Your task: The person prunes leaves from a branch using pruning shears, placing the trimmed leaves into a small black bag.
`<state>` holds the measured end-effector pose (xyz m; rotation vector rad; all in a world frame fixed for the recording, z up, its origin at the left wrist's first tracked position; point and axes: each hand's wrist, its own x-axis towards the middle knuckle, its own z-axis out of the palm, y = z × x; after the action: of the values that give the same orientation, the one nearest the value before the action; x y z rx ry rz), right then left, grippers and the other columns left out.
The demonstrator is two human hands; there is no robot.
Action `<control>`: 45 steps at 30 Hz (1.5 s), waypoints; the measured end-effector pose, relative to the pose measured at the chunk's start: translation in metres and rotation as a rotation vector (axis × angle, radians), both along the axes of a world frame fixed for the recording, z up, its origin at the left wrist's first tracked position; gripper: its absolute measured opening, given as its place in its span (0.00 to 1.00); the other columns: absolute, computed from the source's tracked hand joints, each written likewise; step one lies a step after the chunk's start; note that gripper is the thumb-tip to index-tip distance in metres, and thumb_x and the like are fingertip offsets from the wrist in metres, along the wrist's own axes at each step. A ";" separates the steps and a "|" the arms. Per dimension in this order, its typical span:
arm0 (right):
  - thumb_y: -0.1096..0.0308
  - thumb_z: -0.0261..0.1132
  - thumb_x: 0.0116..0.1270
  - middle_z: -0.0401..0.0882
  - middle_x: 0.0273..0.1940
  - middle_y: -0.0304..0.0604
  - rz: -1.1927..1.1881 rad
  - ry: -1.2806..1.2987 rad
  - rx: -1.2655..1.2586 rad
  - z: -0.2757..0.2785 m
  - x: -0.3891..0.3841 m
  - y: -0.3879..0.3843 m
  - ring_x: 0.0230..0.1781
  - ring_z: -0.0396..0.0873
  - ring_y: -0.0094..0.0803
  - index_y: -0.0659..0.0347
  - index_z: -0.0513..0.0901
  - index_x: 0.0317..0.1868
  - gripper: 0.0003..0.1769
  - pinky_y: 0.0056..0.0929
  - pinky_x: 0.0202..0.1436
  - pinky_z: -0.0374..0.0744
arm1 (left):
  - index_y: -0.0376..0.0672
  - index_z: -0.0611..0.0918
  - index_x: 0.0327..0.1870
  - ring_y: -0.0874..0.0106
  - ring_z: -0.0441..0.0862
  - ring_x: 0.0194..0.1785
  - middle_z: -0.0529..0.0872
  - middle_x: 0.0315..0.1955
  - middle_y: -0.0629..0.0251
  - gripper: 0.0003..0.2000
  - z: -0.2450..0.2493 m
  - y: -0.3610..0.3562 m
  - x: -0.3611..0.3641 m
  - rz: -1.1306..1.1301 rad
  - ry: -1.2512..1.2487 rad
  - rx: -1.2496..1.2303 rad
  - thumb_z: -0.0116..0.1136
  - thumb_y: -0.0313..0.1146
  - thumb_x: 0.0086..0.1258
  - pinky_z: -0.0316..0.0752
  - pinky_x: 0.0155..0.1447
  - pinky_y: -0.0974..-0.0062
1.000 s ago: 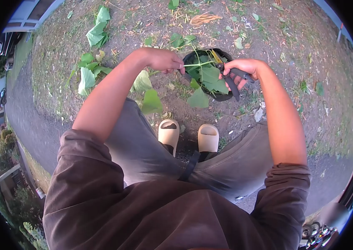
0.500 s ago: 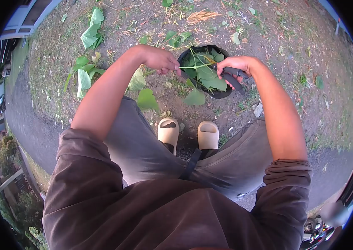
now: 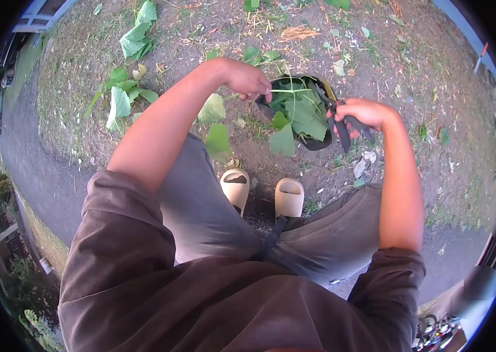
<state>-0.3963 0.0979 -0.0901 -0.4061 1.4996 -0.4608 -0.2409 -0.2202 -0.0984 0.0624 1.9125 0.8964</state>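
Pinched in my left hand [image 3: 250,81] is a green leafy stem [image 3: 290,91], stretched across the top of a black round container [image 3: 318,143]. Large green leaves [image 3: 306,117] fill much of the container's mouth. My right hand [image 3: 356,112] grips pruning shears [image 3: 343,132] with dark handles, beside the container's right rim. The shears' blades point up and left, near a yellow strip at the rim. A hanging leaf [image 3: 282,139] overlaps the container's front left side.
Cut leafy vines [image 3: 120,100] lie on the ground to the left, with another large leaf [image 3: 139,36] farther off. A bundle of tan strands [image 3: 299,33] rests beyond the container. My feet in beige slides [image 3: 288,197] stand close in front. Paved ground [image 3: 31,129] runs along the left.
My right hand has drawn the shears to the right, away from the stem. My left hand still holds the stem, and the view has shifted slightly.
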 end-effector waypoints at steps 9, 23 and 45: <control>0.53 0.60 0.72 0.88 0.51 0.54 -0.590 -0.502 -0.200 0.062 0.120 -0.023 0.54 0.89 0.49 0.64 0.78 0.65 0.29 0.48 0.56 0.88 | 0.42 0.84 0.59 0.77 0.71 0.33 0.74 0.29 0.73 0.18 0.007 -0.003 -0.007 0.035 0.043 0.038 0.44 0.43 0.88 0.72 0.42 0.72; 0.47 0.62 0.72 0.88 0.43 0.55 -0.995 -0.492 -0.196 -0.002 0.144 -0.050 0.42 0.90 0.47 0.64 0.79 0.54 0.26 0.49 0.52 0.89 | 0.38 0.81 0.45 0.74 0.80 0.30 0.79 0.29 0.69 0.15 -0.001 0.019 0.002 0.016 -0.037 0.150 0.44 0.39 0.86 0.74 0.43 0.70; 0.50 0.63 0.72 0.85 0.42 0.50 -0.944 -0.256 -0.168 -0.030 0.140 -0.038 0.42 0.87 0.40 0.57 0.79 0.50 0.19 0.50 0.48 0.86 | 0.42 0.84 0.54 0.75 0.75 0.36 0.77 0.30 0.71 0.19 0.011 0.038 -0.011 -0.089 -0.030 0.027 0.44 0.46 0.87 0.76 0.43 0.70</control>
<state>-0.2563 0.0595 -0.1199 0.2659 1.3337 -1.3308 -0.2517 -0.1818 -0.0871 0.1481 1.8558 0.8588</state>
